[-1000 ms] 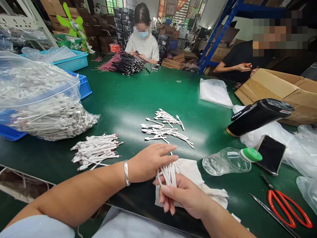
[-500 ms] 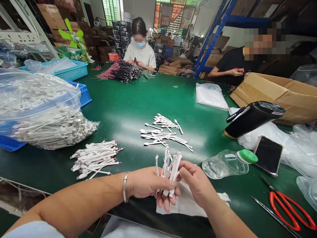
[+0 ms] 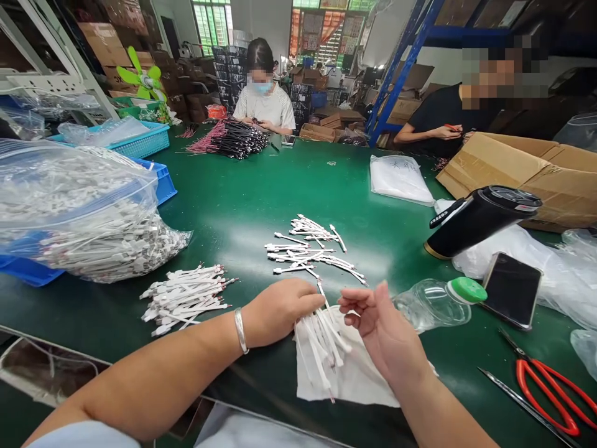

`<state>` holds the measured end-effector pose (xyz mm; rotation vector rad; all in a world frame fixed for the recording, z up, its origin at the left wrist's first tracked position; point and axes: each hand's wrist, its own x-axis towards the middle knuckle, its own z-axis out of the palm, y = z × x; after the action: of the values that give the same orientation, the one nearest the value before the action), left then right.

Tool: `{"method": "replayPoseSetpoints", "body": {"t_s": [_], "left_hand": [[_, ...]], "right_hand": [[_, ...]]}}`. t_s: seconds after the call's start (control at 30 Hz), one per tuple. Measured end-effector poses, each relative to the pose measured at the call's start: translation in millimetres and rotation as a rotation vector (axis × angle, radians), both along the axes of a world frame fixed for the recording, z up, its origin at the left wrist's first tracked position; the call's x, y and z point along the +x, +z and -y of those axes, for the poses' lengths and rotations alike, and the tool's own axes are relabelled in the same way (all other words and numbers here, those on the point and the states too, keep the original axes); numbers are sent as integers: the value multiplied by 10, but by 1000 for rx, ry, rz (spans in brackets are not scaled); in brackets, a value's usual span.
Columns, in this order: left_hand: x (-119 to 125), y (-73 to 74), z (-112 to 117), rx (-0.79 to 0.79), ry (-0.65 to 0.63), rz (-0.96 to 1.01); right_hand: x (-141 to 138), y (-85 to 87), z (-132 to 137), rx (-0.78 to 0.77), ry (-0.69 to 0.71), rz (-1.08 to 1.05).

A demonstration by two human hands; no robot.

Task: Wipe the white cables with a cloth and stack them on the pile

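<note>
My left hand point(image 3: 282, 311) is closed around a bundle of short white cables point(image 3: 321, 348), whose ends hang toward me over a white sheet point(image 3: 368, 389). Beside it, my right hand point(image 3: 389, 339) has its fingers apart and holds nothing that I can see. Just beyond both hands lies a loose scatter of similar white cables point(image 3: 303, 254). A denser pile of white cables point(image 3: 186, 295), some with reddish wire tips, rests to the left of my left hand.
A plastic bag of cables point(image 3: 107, 242) lies in a blue tray point(image 3: 165, 183) at left. To the right are a clear bottle point(image 3: 433, 305), a black tumbler point(image 3: 480, 221), a phone point(image 3: 512, 289), red-handled pliers point(image 3: 545, 392) and tweezers point(image 3: 522, 407). Two people sit across the table.
My left hand has turned over, so the cable bundle now points down toward me instead of up. My right hand has come away from the bundle and opened.
</note>
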<state>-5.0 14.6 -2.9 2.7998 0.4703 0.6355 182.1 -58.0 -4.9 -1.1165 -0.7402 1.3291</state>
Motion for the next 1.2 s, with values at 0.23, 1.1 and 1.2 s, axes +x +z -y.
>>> {"method": "replayPoseSetpoints", "body": {"t_s": [0.23, 1.1, 1.2], "left_hand": [[23, 19, 27, 211, -38, 10], [46, -24, 67, 259, -4, -77], [39, 24, 171, 316, 109, -194]], "right_hand": [[-59, 36, 61, -180, 506, 200], [-9, 23, 137, -130, 521, 459], [57, -115, 99, -121, 535, 530]]}}
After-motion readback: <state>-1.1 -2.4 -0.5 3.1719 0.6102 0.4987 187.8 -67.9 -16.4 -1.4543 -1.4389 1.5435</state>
